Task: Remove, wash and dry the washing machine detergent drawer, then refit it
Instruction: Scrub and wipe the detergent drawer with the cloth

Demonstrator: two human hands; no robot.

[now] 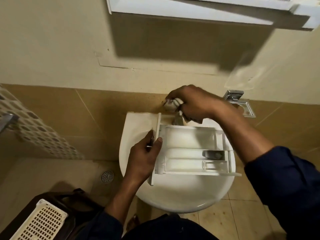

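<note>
The white detergent drawer lies across the round white washbasin, compartments facing up, its front panel to the left. My left hand grips that front panel, thumb on its inner side. My right hand reaches over the drawer to the back of the basin and holds a small white thing at the wall, above the metal tap. What that white thing is, I cannot tell. No water shows.
A chrome holder is fixed to the wall right of the basin. A white cabinet hangs overhead. A perforated panel stands at left, a floor drain below it, and a dark basket with a white lattice lid at bottom left.
</note>
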